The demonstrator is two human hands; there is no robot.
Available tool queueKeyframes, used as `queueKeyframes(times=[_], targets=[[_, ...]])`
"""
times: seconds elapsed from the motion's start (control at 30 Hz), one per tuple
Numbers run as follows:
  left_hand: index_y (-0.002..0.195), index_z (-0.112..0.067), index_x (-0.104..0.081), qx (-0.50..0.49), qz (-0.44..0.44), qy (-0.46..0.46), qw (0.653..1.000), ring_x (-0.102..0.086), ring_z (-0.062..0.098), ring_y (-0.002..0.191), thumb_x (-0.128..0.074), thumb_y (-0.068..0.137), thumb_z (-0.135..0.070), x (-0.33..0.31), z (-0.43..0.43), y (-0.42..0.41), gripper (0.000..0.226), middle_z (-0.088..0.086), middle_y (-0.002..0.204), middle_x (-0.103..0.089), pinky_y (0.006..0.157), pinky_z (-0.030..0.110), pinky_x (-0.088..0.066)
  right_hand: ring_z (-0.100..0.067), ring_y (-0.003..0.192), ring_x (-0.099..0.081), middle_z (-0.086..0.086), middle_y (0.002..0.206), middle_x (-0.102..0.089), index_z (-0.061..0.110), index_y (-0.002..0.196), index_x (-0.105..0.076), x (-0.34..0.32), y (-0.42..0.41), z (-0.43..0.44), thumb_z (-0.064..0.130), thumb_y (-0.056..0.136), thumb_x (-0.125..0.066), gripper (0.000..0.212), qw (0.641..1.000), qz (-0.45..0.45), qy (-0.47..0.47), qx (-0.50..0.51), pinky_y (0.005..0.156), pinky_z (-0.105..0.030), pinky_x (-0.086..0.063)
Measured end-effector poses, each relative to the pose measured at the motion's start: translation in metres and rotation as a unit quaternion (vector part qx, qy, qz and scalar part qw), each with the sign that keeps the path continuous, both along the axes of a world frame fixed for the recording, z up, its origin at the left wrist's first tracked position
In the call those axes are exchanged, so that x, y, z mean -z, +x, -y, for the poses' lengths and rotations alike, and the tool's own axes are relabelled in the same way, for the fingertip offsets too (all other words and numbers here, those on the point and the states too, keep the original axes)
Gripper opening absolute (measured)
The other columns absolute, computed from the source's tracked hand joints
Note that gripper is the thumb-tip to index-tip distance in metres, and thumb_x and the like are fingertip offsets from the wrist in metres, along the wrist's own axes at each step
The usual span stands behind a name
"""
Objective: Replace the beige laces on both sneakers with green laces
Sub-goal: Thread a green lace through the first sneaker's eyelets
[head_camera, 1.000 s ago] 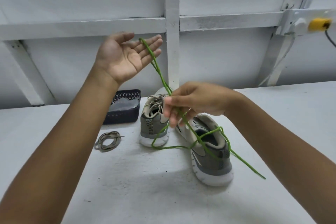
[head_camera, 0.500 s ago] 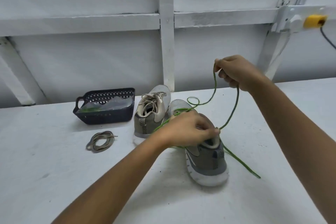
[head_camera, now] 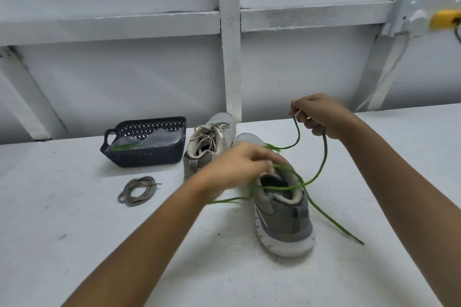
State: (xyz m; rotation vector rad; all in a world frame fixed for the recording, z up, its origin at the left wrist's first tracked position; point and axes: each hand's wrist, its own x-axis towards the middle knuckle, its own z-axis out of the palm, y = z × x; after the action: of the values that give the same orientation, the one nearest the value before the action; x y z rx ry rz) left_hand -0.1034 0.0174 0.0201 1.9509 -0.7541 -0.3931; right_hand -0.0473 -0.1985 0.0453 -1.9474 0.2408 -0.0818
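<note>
From my seat I see the right hand raised above the white worktop, towards its far edge, fingers curled into a pinch on the thin green shoelace. The lace hangs from it in two strands.

Both strands drop to the nearer grey mesh sneaker with a white sole, which stands about mid-worktop with its heel towards the near edge. The lace loops across its open collar. One end trails over the worktop to the right of the heel, and another stretch runs left under the left forearm.

The left hand is over the tongue of that sneaker, fingers bent down among the green loops. It is blurred, so I cannot tell whether it pinches the lace.

The second grey sneaker, laced in beige, stands just behind and to the left, touching or nearly touching the first, its toe at the far edge.

Left of it, along the far edge, sits a dark blue perforated plastic basket holding a clear plastic bag with something green inside. A coiled beige shoelace lies on the worktop just in front of the basket.
</note>
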Motion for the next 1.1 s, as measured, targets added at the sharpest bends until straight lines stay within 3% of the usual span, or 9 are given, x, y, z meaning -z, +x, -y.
queueKeyframes(times=[0.17, 0.33, 0.43, 0.57, 0.63, 0.7, 0.77, 0.9, 1.1], targets=[[0.057, -0.013, -0.07, 0.017, -0.089, -0.065, 0.994, -0.045, 0.007, 0.054, -0.043, 0.082, -0.003, -0.021, -0.054, 0.023, 0.038, 0.001, 0.056, -0.054, 0.056, 0.016, -0.038, -0.006, 0.031, -0.024, -0.002, 0.056, -0.041, 0.012, 0.069, -0.059, -0.002, 0.002, 0.007, 0.026, 0.096, -0.048, 0.032, 1.0, -0.005, 0.02, -0.002, 0.036, -0.01, -0.018], [0.076, -0.01, -0.072, 0.035, -0.058, 0.318, 0.946, -0.052, 0.012, 0.053, -0.04, 0.088, -0.001, -0.038, -0.088, 0.037, 0.036, 0.001, 0.062, -0.058, 0.054, 0.023, -0.048, -0.006, 0.031, -0.022, 0.0, 0.053, -0.039, 0.012, 0.072, -0.057, -0.013, 0.0, 0.0, 0.026, 0.097, -0.046, 0.031, 0.995, -0.017, 0.096, -0.028, 0.034, -0.009, -0.015], [0.098, -0.021, -0.07, 0.009, -0.001, 0.392, 0.92, -0.062, 0.01, 0.062, -0.04, 0.092, -0.008, -0.044, -0.072, 0.032, 0.033, 0.0, 0.078, -0.068, 0.061, 0.028, -0.054, -0.003, 0.031, -0.021, 0.004, 0.048, -0.037, 0.013, 0.075, -0.054, -0.021, -0.003, -0.01, 0.027, 0.099, -0.042, 0.03, 0.979, -0.033, 0.191, -0.066, 0.03, -0.01, -0.014], [0.115, -0.038, -0.062, 0.009, 0.202, 0.486, 0.85, -0.054, 0.009, 0.093, -0.044, 0.094, -0.035, -0.053, -0.044, 0.022, 0.028, -0.012, 0.104, -0.061, 0.084, 0.027, -0.045, -0.001, 0.031, -0.022, 0.005, 0.047, -0.035, 0.012, 0.076, -0.05, -0.034, -0.004, -0.023, 0.025, 0.099, -0.038, 0.029, 0.933, -0.047, 0.346, -0.083, 0.028, -0.01, -0.013], [0.114, -0.032, -0.064, -0.014, 0.282, 0.445, 0.85, -0.055, 0.012, 0.1, -0.043, 0.095, -0.042, -0.052, -0.024, 0.016, 0.03, -0.008, 0.116, -0.062, 0.084, 0.029, -0.045, -0.001, 0.031, -0.022, 0.004, 0.048, -0.033, 0.01, 0.075, -0.049, -0.042, -0.005, -0.03, 0.023, 0.099, -0.037, 0.03, 0.902, -0.046, 0.421, -0.084, 0.028, -0.01, -0.013], [0.104, -0.025, -0.069, -0.036, 0.286, 0.33, 0.899, -0.061, 0.012, 0.094, -0.044, 0.094, -0.049, -0.048, -0.001, 0.013, 0.036, -0.006, 0.107, -0.068, 0.077, 0.03, -0.049, -0.002, 0.031, -0.023, 0.003, 0.048, -0.033, 0.009, 0.074, -0.048, -0.049, -0.006, -0.038, 0.021, 0.098, -0.035, 0.03, 0.871, -0.041, 0.482, -0.086, 0.029, -0.011, -0.013], [0.092, -0.019, -0.072, -0.023, 0.184, 0.22, 0.958, -0.062, 0.009, 0.075, -0.05, 0.09, -0.055, -0.044, 0.021, 0.011, 0.042, -0.006, 0.087, -0.071, 0.068, 0.027, -0.048, -0.004, 0.03, -0.024, 0.002, 0.048, -0.033, 0.008, 0.072, -0.045, -0.053, -0.006, -0.045, 0.019, 0.098, -0.033, 0.031, 0.842, -0.037, 0.53, -0.088, 0.029, -0.011, -0.014], [0.084, -0.015, -0.072, -0.005, 0.037, 0.096, 0.995, -0.05, 0.007, 0.054, -0.058, 0.092, -0.038, -0.033, 0.038, 0.017, 0.029, -0.01, 0.062, -0.062, 0.048, 0.02, -0.041, -0.007, 0.031, -0.031, -0.001, 0.048, -0.038, 0.004, 0.076, -0.046, -0.056, -0.002, -0.052, 0.016, 0.099, -0.031, 0.03, 0.807, -0.01, 0.588, -0.052, 0.03, -0.013, -0.021], [0.088, 0.003, -0.064, -0.124, -0.161, -0.183, 0.962, -0.051, 0.004, 0.038, -0.05, 0.097, -0.016, -0.05, 0.029, 0.049, 0.025, -0.003, 0.05, -0.057, 0.038, 0.014, -0.042, -0.029, 0.069, -0.068, -0.023, 0.085, -0.065, -0.005, 0.105, -0.051, -0.027, -0.012, -0.043, 0.024, 0.101, -0.025, 0.039, 0.887, -0.051, 0.453, -0.074, 0.057, -0.034, -0.058]])
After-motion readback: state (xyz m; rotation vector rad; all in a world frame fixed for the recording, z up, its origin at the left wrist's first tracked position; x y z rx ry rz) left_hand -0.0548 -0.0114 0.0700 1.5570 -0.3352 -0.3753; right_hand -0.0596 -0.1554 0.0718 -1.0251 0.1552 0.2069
